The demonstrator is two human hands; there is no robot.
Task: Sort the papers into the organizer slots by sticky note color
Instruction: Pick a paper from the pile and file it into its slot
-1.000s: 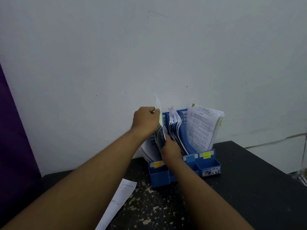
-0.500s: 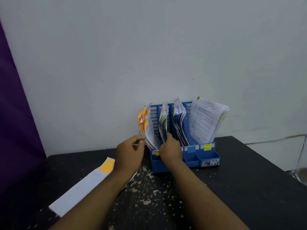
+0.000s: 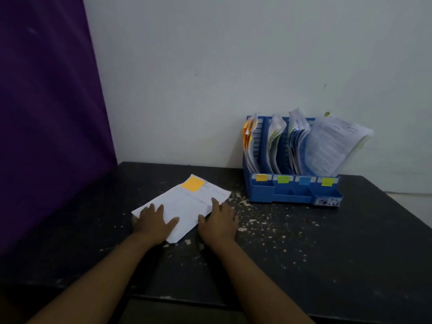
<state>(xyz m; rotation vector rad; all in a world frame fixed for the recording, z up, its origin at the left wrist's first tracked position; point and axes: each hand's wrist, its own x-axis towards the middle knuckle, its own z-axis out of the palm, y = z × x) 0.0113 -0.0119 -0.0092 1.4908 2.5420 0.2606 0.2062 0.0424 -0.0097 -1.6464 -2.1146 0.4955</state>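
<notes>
A white paper (image 3: 187,204) with an orange sticky note (image 3: 193,184) at its far end lies flat on the black table (image 3: 304,253). My left hand (image 3: 153,222) rests flat on the paper's near left corner, fingers spread. At the paper's right edge lies my right hand (image 3: 218,220), fingers straight and touching it. The blue organizer (image 3: 292,190) stands against the wall to the right, its slots full of papers. Its front carries orange (image 3: 261,177), green (image 3: 283,179), blue (image 3: 304,180) and yellow-green (image 3: 326,181) labels.
A purple curtain (image 3: 46,113) hangs along the left side of the table. A white wall (image 3: 233,66) stands behind the table. Pale flecks are scattered over the tabletop. The table's front edge runs just below my forearms.
Both hands have left the organizer and come down to the paper on the table. The view has swung left and down, so the organizer now sits at the right.
</notes>
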